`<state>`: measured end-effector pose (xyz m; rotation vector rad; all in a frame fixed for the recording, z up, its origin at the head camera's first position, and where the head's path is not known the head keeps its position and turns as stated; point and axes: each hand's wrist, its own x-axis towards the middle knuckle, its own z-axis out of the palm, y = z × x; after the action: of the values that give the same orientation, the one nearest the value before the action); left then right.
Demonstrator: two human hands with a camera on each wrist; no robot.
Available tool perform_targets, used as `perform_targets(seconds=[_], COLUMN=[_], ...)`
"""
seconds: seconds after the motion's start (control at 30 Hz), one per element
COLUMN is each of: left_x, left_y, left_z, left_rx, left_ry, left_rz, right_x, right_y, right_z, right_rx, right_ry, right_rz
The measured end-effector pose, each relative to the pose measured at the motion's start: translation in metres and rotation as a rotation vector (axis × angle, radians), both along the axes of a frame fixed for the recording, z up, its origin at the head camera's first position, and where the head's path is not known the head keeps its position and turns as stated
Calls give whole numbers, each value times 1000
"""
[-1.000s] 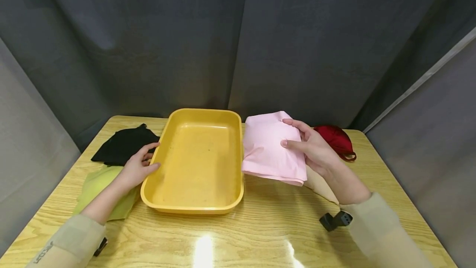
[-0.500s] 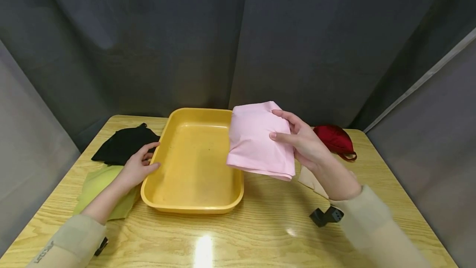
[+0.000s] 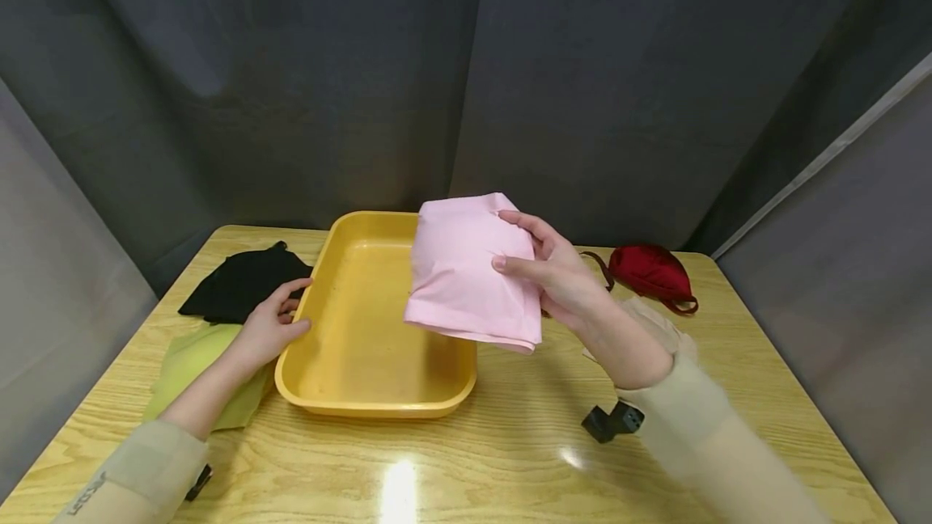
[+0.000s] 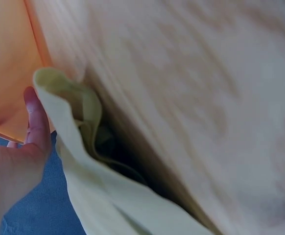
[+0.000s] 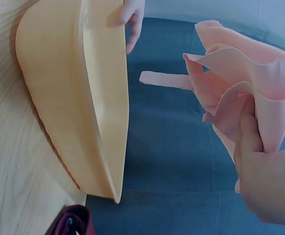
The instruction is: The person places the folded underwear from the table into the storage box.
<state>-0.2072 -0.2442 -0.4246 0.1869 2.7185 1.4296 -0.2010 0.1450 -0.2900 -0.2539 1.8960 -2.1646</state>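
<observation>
My right hand holds a folded pink garment, thumb on the near face and the other fingers partly behind it. In the right wrist view the garment shows its open folds, and a strap hangs out from it. It is raised and overlaps the right part of a yellow tray in the head view. On the tray's left side, my left hand grips the rim, thumb at the edge and other fingers bent at the outer wall. The left wrist view has that thumb against the orange-looking tray wall.
Left of the tray lie a black garment and a yellow-green cloth, partly under my left forearm. On the right are a dark red garment with straps and a beige cloth, partly behind my right wrist. Dark curtains hang behind the table.
My right hand has carried the pink garment left and slightly up, from beside the tray to over its right part. More of the red garment's strap now shows. The left hand has stayed.
</observation>
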Motion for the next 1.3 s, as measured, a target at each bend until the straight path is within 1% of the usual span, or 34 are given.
perform_targets(seconds=[0.2,0.37,0.47,0.67,0.83,1.1,1.3], left_x=[0,-1,-1,1,2,1,0], left_y=[0,0,0,2,2,2,2], left_z=[-1,-2,-2,-1,0,-2,-3], left_rx=[0,-7,-7,2,-15,-35,-41], left_ry=[1,9,10,6,11,26,40], left_rz=[4,10,10,10,13,23,27], right_x=[2,2,3,3,3,2,2], right_y=[-14,-26,-33,-48,-60,-80,-88], right_z=[-7,-20,-30,-46,-59,-82,-98], right_rx=[-27,-20,-23,-95,-136,-115,-48], right_ry=[-16,-38,-36,-24,-47,-82,-101], right_rz=[13,18,38,93,102,92,79])
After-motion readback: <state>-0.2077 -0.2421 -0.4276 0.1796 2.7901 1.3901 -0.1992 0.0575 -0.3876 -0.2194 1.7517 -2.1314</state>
